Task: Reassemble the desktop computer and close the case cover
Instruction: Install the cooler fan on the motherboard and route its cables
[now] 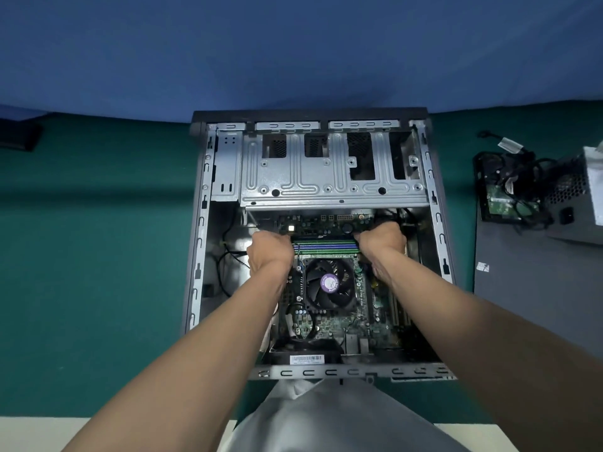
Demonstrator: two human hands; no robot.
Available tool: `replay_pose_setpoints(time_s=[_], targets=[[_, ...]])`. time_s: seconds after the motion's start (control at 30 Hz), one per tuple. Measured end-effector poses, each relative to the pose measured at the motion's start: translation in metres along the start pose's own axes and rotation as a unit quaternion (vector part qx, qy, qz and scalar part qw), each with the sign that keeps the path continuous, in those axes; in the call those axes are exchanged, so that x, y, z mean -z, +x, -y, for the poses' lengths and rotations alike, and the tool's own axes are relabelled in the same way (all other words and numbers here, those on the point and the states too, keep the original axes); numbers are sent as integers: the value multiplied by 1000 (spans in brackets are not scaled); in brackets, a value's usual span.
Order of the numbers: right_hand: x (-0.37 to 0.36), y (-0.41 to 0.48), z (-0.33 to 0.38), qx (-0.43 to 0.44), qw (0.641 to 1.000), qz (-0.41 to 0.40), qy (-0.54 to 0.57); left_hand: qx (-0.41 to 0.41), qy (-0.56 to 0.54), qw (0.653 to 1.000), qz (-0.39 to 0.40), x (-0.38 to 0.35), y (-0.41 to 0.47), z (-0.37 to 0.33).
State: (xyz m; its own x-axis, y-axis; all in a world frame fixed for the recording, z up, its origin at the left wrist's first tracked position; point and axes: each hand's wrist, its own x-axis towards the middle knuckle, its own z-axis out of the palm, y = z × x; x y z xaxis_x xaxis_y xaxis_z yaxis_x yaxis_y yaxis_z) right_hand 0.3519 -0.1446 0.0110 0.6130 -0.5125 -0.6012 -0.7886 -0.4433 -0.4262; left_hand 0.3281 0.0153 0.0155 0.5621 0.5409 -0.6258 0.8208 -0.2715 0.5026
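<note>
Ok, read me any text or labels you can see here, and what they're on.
No text can be read.
Purple sticker on the cooler fan: blurred.
Barcode label at the case's near edge: too small.
White sticker on the grey panel: blurred.

Both bare forearms stretched forward, left hand [270, 252] and right hand [381, 245] level, backs up, fingers curled under, tips hidden.

Motherboard [329, 308] in case [199, 223]; power supply [584, 203] right, on cover [535, 305].
</note>
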Motion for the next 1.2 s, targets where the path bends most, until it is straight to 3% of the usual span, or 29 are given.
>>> replay_pose_setpoints(time_s=[0.1, 0.13, 0.23, 0.3, 0.37, 0.43, 0.5, 0.57, 0.6, 0.67, 0.77, 0.83, 1.0, 1.2], targets=[[17, -21, -12, 164, 972, 45, -163, -32, -14, 998, 46, 3, -14, 11], [24, -32, -17, 239, 937, 54, -250, -48, -15, 997, 60, 4, -19, 16], [45, -61, -34, 418, 773, 54, -473, -101, 25, 991, 79, 9, -35, 27], [60, -74, -41, 442, 651, 74, -613, -120, 47, 989, 76, 12, -43, 31], [71, -81, -42, 419, 551, 99, -714, -136, 67, 986, 73, 15, -53, 32], [79, -83, -42, 391, 500, 123, -763, -158, 100, 980, 60, 16, -62, 32], [85, -82, -41, 383, 479, 143, -777, -198, 141, 969, 41, 14, -72, 32], [93, -79, -40, 413, 480, 148, -760, -236, 171, 956, 35, 13, -83, 30], [96, -77, -39, 435, 501, 154, -732, -255, 180, 949, 38, 12, -88, 28], [105, -73, -33, 472, 577, 179, -641, -284, 183, 938, 73, 10, -98, 23], [118, -69, -22, 503, 702, 183, -470, -288, 149, 927, 188, 9, -113, 13], [126, -64, -17, 511, 750, 156, -391, -301, 136, 914, 235, 8, -121, 10], [135, -53, -16, 511, 792, 129, -308, -308, 52, 911, 270, 15, -128, 3], [122, -50, -27, 520, 828, 95, -187, -174, -44, 895, 409, 43, -122, -17]])
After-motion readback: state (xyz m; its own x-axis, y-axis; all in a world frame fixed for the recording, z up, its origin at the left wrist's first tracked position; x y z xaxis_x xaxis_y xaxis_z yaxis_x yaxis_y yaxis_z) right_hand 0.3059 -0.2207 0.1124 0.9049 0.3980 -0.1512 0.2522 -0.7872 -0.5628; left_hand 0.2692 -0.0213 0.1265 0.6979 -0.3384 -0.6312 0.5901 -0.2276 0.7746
